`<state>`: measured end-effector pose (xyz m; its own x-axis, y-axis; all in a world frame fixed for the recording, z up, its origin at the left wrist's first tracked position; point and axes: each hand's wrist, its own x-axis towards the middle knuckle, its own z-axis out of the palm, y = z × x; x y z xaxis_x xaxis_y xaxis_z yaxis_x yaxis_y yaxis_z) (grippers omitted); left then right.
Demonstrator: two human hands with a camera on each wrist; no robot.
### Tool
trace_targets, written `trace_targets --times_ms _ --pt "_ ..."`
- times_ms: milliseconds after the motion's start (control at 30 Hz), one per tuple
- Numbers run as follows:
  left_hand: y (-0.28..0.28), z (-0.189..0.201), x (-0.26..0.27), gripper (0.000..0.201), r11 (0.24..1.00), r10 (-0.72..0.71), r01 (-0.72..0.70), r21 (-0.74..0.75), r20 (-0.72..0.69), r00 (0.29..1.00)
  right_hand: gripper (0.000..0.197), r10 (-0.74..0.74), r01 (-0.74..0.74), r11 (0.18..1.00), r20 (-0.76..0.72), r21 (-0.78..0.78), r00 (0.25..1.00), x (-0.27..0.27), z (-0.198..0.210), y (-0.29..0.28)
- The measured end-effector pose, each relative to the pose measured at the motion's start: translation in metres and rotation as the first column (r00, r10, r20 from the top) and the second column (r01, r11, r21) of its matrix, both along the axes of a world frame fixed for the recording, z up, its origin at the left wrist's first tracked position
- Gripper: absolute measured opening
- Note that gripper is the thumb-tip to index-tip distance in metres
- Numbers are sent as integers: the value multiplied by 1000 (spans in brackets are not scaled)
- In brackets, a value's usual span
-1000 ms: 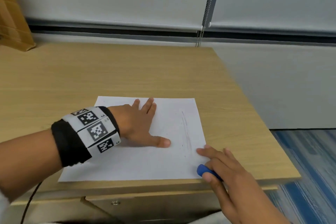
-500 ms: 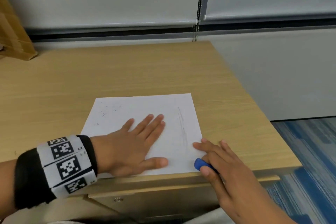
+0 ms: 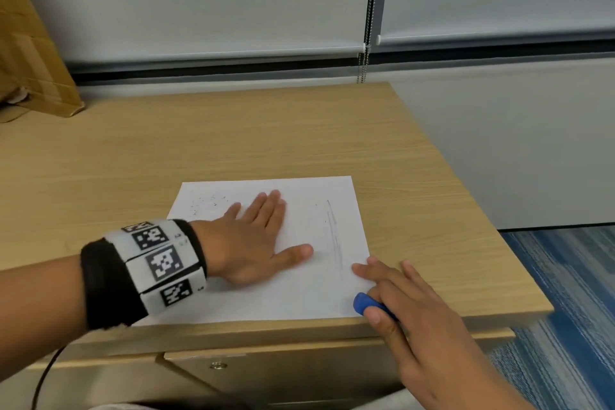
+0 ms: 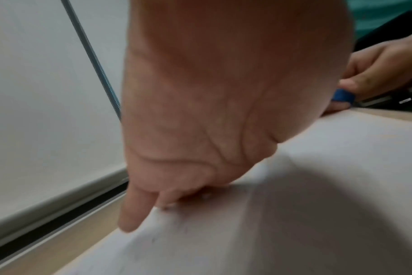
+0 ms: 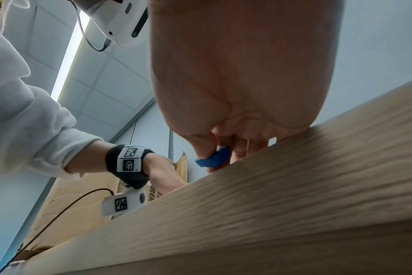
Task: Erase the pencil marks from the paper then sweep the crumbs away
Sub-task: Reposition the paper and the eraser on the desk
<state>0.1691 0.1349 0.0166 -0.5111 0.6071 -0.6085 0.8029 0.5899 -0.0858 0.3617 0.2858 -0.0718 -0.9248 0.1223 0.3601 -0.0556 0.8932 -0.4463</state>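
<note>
A white sheet of paper [image 3: 299,289] lies near the front edge of the wooden desk [image 3: 233,143]. Faint pencil lines [image 3: 334,236] run down its right side. Dark crumbs [image 3: 208,201] are scattered at its far left corner. My left hand [image 3: 256,236] lies flat on the paper, fingers straight, just right of the crumbs. My right hand [image 3: 392,296] rests at the paper's near right corner and pinches a blue eraser [image 3: 364,302] between thumb and fingers. The eraser [image 5: 213,158] also shows in the right wrist view, and in the left wrist view the eraser [image 4: 342,95] sits behind my left hand [image 4: 200,130].
A cardboard box [image 3: 30,53] stands at the desk's far left corner. A blind chain [image 3: 366,27] hangs by the wall behind. The desk's right edge drops to blue carpet [image 3: 565,309]. A drawer front [image 3: 266,373] is below the front edge.
My left hand has slid over the paper, first toward me, then back to its middle. The crumbs at the far left corner are now uncovered. The right hand stays at the near right corner.
</note>
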Motion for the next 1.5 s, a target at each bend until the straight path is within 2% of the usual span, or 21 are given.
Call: trace_targets --times_ms 67,167,233,300,400,467,533,567,600,667,700,767,833,900,1033,1133,1167,1300,1400,1500 --pt "14 2 7 93 993 -103 101 60 32 994 24 7 -7 1000 4 -1 1000 0 -1 1" --pt "37 -3 20 83 941 -319 305 147 89 943 19 4 -1 999 -50 51 999 0 -2 0" --pt "43 -12 21 82 918 -383 371 142 72 921 26 9 -7 999 -48 35 999 -1 -3 0" --pt "38 -18 16 84 931 -348 341 129 40 936 29 19 -19 1000 -37 20 999 -1 -4 1" --pt "23 -13 -3 88 990 -113 113 79 2 994 26 5 -5 1000 -16 22 1000 -3 -3 2" --pt "16 -8 -15 92 998 59 -58 28 -42 997 25 6 -5 1000 -22 22 1000 -3 -3 2" --pt "12 -4 -17 92 990 141 -139 37 -66 988 24 13 -12 1000 -30 20 999 -2 0 1" --pt "12 -3 -13 91 993 96 -91 72 -67 993 24 15 -14 1000 -32 21 999 -2 1 0" --pt "12 -3 -6 88 994 -9 14 110 -47 999 24 16 -15 1000 -34 17 999 -2 2 0" --pt "11 -4 11 81 959 -245 233 163 55 968 23 18 -18 1000 -24 -4 1000 -2 3 0" --pt "10 -6 15 79 944 -307 290 160 94 947 23 19 -19 1000 -13 -18 1000 -2 4 0" --pt "5 -8 9 79 964 -259 251 88 92 962 23 13 -13 999 13 -34 1000 -1 6 -1" --pt "-1 -5 -7 86 997 -74 74 20 32 997 21 1 0 999 47 -34 999 -1 9 -2" --pt "-4 1 -22 90 999 30 -29 14 -11 1000 20 -6 9 999 71 -40 997 -1 11 -4" --pt "6 13 -25 101 990 -22 8 138 101 995 29 -4 15 999 208 -50 978 -1 20 -3" --pt "19 11 -25 117 994 -76 70 88 68 995 60 31 -54 997 376 51 926 -7 43 4" --pt "23 9 -26 120 994 -88 85 61 37 995 61 38 -68 996 392 63 919 -10 53 7" --pt "34 8 -29 127 997 -71 71 32 -6 997 20 12 -56 991 333 122 943 -37 102 24" --pt "39 9 -32 132 998 -57 57 24 11 998 12 58 -114 983 351 141 935 -77 120 40" --pt "42 8 -36 132 998 -56 56 27 24 998 9 65 -194 948 446 251 893 -123 115 56"
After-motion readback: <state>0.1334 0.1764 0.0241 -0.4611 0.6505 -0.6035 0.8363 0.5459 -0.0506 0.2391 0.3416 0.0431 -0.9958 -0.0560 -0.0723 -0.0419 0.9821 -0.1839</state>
